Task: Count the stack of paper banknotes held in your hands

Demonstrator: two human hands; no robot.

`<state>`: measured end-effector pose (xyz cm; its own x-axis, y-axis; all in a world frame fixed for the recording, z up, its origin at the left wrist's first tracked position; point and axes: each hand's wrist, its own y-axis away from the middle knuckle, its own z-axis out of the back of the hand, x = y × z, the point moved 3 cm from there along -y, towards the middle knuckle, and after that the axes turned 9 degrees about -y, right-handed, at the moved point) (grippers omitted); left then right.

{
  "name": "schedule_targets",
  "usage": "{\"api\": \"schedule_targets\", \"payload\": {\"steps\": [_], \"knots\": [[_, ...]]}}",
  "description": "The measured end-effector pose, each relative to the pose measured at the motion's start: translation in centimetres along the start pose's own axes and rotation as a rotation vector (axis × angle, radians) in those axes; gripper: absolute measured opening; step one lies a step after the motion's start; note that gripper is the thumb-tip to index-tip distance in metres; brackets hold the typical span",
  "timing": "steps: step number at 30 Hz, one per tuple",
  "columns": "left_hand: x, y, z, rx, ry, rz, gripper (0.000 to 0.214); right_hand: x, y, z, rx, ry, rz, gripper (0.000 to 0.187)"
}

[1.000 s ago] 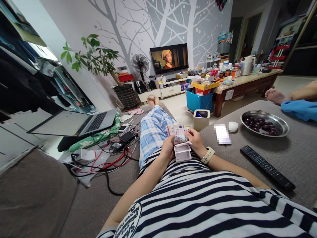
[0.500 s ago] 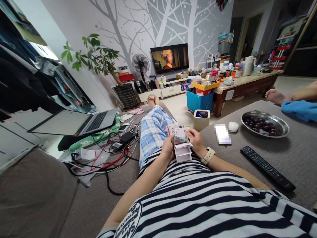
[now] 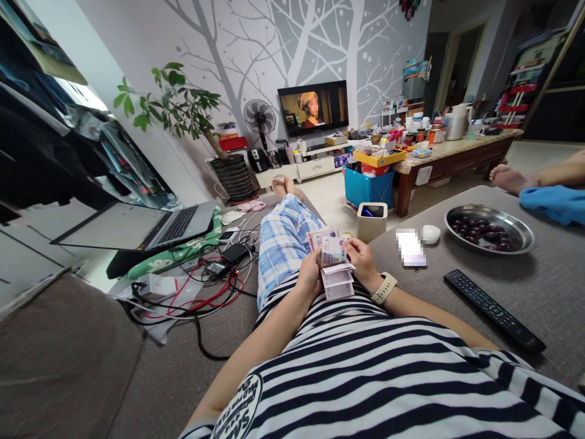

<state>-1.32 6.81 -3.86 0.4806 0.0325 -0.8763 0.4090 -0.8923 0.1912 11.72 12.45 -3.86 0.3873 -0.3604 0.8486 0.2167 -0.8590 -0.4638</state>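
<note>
Item: banknotes (image 3: pixel 333 257), a fanned sheaf over your lap, between your hands. A figure 5 reads on the foremost note; other print on the sheaf is too small to make out.

Left hand (image 3: pixel 311 274): grip clamped on the notes' left side. Right hand (image 3: pixel 363 261): grip pinched on the right edge of the same sheaf, pale watch strap (image 3: pixel 384 288) at the wrist.

Lettering: your striped shirt (image 3: pixel 361 360) bears a round badge, cut off by the lower edge, its words not safely legible. A 6 shows on the dark wall ornament (image 3: pixel 408 8), cropped at the top. Remote control (image 3: pixel 494 311), right of you: key legends too fine to read. White rectangle (image 3: pixel 411 247): pixelated, content masked. Television (image 3: pixel 313 108): face blurred.

Containers: metal dish (image 3: pixel 520 230), holding dark round fruit (image 3: pixel 478 230). Cream box (image 3: pixel 371 229), dark-topped, a blue streak within, not identifiable. Blue bin (image 3: pixel 365 189), loaded with a yellow tray (image 3: pixel 377 160), beside the desk (image 3: pixel 461 160), which carries jars, bottles and a flask (image 3: pixel 456 122). Ribbed black pot (image 3: pixel 233 178), holding a leafy plant (image 3: pixel 178 100).
</note>
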Motion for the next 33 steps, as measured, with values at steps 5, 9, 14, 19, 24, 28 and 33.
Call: {"api": "schedule_targets", "payload": {"steps": [5,9,14,19,24,28,33], "knots": [[0.1,0.1,0.1,0.029,-0.016,-0.006,0.026,0.1,0.0,0.0,0.005,-0.013,0.008,0.049],[0.1,0.0,0.1,0.026,-0.012,-0.008,0.024,0.0,0.1,0.1,0.004,0.009,0.011,0.051],[0.1,-0.2,0.0,0.020,-0.013,-0.043,0.017,-0.1,0.1,0.1,0.016,0.025,0.014,0.052],[0.1,-0.2,0.1,0.042,-0.017,-0.054,0.018,-0.1,0.1,0.1,0.018,0.021,0.016,0.052],[0.2,-0.2,0.3,0.015,-0.029,-0.039,0.015,-0.3,0.1,0.1,0.025,-0.023,-0.014,0.057],[0.2,-0.3,0.4,0.007,-0.040,-0.015,0.015,-0.6,0.1,-0.1,0.049,-0.065,-0.064,0.058],[0.0,0.2,0.1,0.013,-0.050,-0.025,0.017,-1.1,-0.3,0.2,-0.039,0.003,-0.057,0.053]]}}
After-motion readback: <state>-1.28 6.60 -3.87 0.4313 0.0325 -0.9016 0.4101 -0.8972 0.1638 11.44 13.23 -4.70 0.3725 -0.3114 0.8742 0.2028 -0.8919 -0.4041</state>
